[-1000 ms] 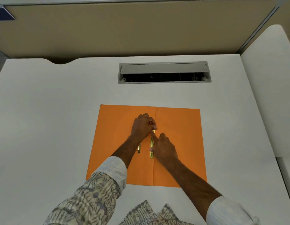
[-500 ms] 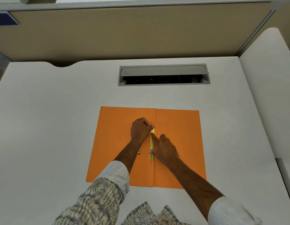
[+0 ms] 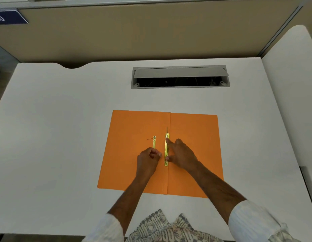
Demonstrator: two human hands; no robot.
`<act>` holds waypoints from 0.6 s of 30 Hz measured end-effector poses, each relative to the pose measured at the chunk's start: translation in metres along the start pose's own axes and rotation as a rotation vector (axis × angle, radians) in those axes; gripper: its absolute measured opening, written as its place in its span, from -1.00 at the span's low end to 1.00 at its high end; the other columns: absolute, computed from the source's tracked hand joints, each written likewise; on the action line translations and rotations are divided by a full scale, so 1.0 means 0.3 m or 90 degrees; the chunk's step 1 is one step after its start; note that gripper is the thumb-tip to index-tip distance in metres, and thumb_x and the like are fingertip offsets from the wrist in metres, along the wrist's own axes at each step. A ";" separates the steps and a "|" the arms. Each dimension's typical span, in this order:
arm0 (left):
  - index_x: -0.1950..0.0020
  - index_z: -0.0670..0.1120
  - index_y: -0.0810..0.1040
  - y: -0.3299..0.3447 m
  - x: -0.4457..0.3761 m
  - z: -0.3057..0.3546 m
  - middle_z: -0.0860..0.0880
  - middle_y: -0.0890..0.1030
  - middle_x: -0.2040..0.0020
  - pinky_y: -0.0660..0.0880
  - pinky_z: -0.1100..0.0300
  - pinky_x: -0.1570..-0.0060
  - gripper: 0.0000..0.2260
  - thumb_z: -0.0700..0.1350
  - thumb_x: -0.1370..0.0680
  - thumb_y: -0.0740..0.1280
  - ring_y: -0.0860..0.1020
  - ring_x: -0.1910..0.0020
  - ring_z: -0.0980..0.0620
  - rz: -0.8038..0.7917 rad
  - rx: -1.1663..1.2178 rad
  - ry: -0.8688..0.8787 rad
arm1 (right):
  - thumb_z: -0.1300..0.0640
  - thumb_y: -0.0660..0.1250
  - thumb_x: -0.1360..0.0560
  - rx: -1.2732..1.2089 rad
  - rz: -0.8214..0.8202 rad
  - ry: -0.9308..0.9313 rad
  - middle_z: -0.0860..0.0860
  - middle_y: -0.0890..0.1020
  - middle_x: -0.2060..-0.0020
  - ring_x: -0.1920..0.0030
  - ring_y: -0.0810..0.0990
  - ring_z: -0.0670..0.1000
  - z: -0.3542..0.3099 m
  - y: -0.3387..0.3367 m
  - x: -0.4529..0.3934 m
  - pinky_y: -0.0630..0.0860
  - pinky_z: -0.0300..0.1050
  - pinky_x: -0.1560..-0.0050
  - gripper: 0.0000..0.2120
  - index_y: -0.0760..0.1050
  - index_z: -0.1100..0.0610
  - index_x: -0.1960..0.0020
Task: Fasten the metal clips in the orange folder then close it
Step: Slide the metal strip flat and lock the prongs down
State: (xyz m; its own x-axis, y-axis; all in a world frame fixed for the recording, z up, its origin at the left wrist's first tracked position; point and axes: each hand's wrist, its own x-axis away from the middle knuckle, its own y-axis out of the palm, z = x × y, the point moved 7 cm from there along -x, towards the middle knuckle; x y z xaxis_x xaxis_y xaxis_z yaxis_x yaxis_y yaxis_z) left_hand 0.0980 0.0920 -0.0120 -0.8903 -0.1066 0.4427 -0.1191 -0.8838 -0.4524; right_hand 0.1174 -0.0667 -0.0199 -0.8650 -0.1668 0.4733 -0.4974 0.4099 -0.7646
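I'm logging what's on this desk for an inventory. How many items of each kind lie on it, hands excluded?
Orange folder, open flat: 1
Gold metal clip strips, the left strip and the right strip: 2
Total: 3

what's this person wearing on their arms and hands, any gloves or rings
Both hands, left hand and right hand, are bare: no gloves, and no rings or watch visible. The forearms are uncovered, with pale white sleeves pushed up near the elbows. A grey-and-cream patterned garment shows at the bottom edge.
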 end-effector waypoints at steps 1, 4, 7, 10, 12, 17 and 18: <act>0.16 -0.06 0.66 0.012 0.030 -0.030 0.08 0.63 0.34 0.48 0.34 0.33 -0.95 -0.15 -0.51 0.44 0.53 0.40 0.21 -0.018 0.021 -0.026 | -0.07 0.45 -0.45 0.007 0.004 0.000 0.15 0.42 -0.19 -0.16 0.49 0.16 0.000 -0.002 -0.001 0.50 0.01 -0.02 -0.19 0.09 -0.05 -0.56; 0.16 -0.09 0.65 0.047 0.114 -0.082 -0.06 0.70 0.30 0.51 0.16 0.39 -0.88 -0.11 -0.56 0.40 0.57 0.41 0.04 -0.050 0.114 -0.103 | -0.08 0.42 -0.47 0.023 0.008 -0.004 0.17 0.42 -0.19 -0.17 0.49 0.18 -0.007 -0.007 0.000 0.52 0.04 -0.05 -0.22 0.10 -0.03 -0.56; 0.14 -0.18 0.63 0.062 0.169 -0.078 -0.15 0.71 0.26 0.53 0.12 0.37 -0.72 0.03 -0.57 0.40 0.58 0.41 -0.01 -0.048 0.191 -0.126 | -0.11 0.42 -0.46 0.035 0.012 -0.004 0.17 0.43 -0.20 -0.18 0.49 0.18 -0.017 -0.010 0.008 0.53 0.05 -0.06 -0.21 0.11 -0.02 -0.56; 0.09 -0.21 0.62 0.073 0.189 -0.073 -0.18 0.72 0.23 0.56 0.10 0.33 -0.68 0.07 -0.55 0.42 0.61 0.38 -0.02 -0.050 0.247 -0.145 | -0.15 0.45 -0.42 0.040 0.012 0.003 0.16 0.42 -0.21 -0.18 0.49 0.17 -0.023 -0.009 0.015 0.56 0.05 -0.05 -0.16 0.11 -0.02 -0.56; 0.07 -0.20 0.62 0.076 0.192 -0.080 -0.16 0.73 0.23 0.56 0.12 0.34 -0.76 -0.01 -0.54 0.44 0.63 0.36 -0.02 -0.048 0.248 -0.154 | -0.15 0.47 -0.41 0.045 0.012 0.006 0.16 0.42 -0.23 -0.21 0.48 0.18 -0.027 -0.007 0.020 0.56 0.05 -0.06 -0.14 0.11 -0.02 -0.56; 0.10 -0.17 0.64 0.070 0.197 -0.084 -0.16 0.73 0.23 0.61 0.10 0.28 -0.95 -0.27 -0.52 0.38 0.66 0.35 0.00 -0.013 0.213 -0.149 | -0.18 0.47 -0.39 0.053 0.020 0.011 0.16 0.41 -0.25 -0.23 0.47 0.17 -0.030 -0.006 0.027 0.54 0.06 -0.09 -0.12 0.10 -0.02 -0.56; 0.12 -0.15 0.65 0.070 0.198 -0.083 -0.16 0.73 0.23 0.62 0.08 0.27 -0.93 -0.27 -0.51 0.38 0.65 0.36 -0.01 -0.004 0.202 -0.143 | -0.18 0.47 -0.39 0.055 0.021 0.011 0.15 0.41 -0.26 -0.23 0.46 0.16 -0.031 -0.006 0.028 0.54 0.05 -0.10 -0.11 0.09 -0.02 -0.56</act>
State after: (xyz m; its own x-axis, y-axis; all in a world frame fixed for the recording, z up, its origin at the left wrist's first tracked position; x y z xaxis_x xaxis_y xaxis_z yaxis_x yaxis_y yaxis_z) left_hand 0.0316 0.0785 -0.0146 -0.7675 -0.1671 0.6189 0.0489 -0.9779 -0.2034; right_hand 0.1116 -0.0606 -0.0105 -0.8803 -0.1384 0.4537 -0.4727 0.3355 -0.8149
